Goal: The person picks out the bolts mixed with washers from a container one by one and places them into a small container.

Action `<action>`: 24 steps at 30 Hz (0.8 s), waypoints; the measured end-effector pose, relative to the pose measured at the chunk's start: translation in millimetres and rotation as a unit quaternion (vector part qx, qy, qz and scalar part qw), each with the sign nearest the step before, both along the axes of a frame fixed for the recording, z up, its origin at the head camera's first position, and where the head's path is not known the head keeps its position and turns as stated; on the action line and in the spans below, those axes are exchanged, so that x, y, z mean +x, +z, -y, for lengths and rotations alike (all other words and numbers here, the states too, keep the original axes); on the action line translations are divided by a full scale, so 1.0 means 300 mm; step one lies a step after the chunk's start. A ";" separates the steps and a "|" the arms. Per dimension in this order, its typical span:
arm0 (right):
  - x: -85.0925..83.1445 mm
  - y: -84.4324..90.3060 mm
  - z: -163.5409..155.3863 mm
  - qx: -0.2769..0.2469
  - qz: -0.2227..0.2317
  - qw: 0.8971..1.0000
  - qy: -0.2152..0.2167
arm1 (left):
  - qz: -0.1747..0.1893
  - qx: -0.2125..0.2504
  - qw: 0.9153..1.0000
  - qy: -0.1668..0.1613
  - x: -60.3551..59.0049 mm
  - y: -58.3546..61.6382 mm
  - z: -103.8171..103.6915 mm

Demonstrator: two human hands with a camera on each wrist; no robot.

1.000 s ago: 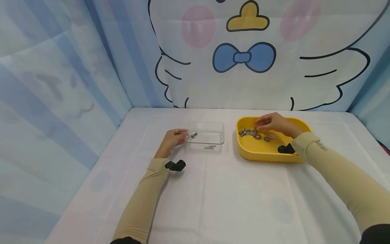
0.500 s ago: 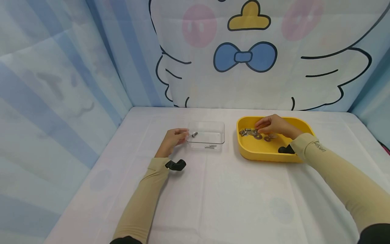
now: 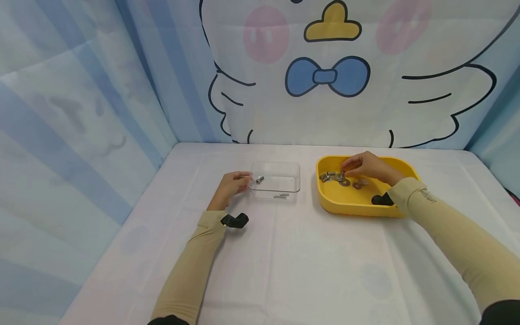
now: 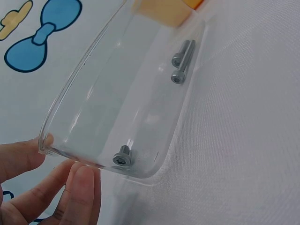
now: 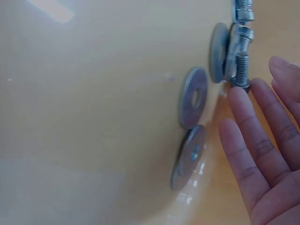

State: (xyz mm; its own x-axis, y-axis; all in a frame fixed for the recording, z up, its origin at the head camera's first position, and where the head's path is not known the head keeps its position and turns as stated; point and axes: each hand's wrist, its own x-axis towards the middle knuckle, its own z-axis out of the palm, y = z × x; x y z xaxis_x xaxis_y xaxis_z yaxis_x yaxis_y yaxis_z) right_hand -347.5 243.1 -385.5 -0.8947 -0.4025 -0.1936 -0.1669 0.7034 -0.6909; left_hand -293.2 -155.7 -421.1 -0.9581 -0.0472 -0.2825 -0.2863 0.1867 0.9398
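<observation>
1. The left hand (image 3: 230,185) rests at the left end of a clear plastic box (image 3: 276,180) on the table (image 3: 308,266); its fingertips (image 4: 79,187) touch the box's near-left corner, with the thumb against the rim.
2. Three bolts lie inside the box: one bolt (image 4: 122,158) just beside the fingertips, and a pair of bolts (image 4: 182,63) side by side at the far end.
3. The right hand (image 3: 365,166) is over the yellow tray (image 3: 337,203), to the right of the box, fingers straight and loose, holding nothing.
4. In the right wrist view its fingertips (image 5: 241,96) are just beside a short bolt (image 5: 240,51), which lies against a washer (image 5: 218,52).
5. Two more washers (image 5: 193,96) lie overlapping on the tray floor, near the fingers.
6. A curtain with a cartoon bird (image 3: 329,76) hangs behind the table.
</observation>
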 end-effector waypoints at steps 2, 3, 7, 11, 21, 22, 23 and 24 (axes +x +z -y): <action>-0.002 -0.008 0.001 0.000 0.002 1.000 -0.001 | -0.002 0.003 1.000 -0.001 -0.001 -0.002 0.000; -0.004 -0.012 0.001 0.000 0.000 1.000 -0.001 | -0.002 0.004 1.000 -0.001 -0.001 -0.002 0.000; -0.009 -0.023 -0.002 0.020 -0.007 1.000 -0.007 | -0.003 0.003 1.000 -0.001 -0.001 0.001 -0.001; -0.015 -0.029 -0.012 0.048 -0.009 0.999 -0.012 | 0.001 0.000 1.000 0.001 0.001 0.006 -0.002; -0.018 -0.024 -0.030 0.055 0.007 0.998 0.005 | 0.005 -0.001 1.000 0.000 0.006 0.016 -0.005; -0.018 -0.025 -0.032 0.054 0.009 0.998 0.005 | 0.005 -0.001 1.000 0.000 0.007 0.017 -0.006; -0.017 -0.025 -0.032 0.054 0.012 0.998 0.005 | 0.005 -0.003 1.000 -0.001 0.007 0.016 -0.005; -0.017 -0.025 -0.033 0.053 0.013 0.999 0.004 | 0.006 -0.005 1.000 0.000 0.007 0.016 -0.006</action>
State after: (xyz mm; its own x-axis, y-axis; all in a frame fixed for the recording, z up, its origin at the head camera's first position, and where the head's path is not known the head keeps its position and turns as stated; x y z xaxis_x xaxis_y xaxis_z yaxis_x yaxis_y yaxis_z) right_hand -352.6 253.1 -393.1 -0.8860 -0.3851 -0.2584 -0.1555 0.7716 -0.6168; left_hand -291.0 -153.9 -416.2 -0.9549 -0.0500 -0.2926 -0.2967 0.1966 0.9345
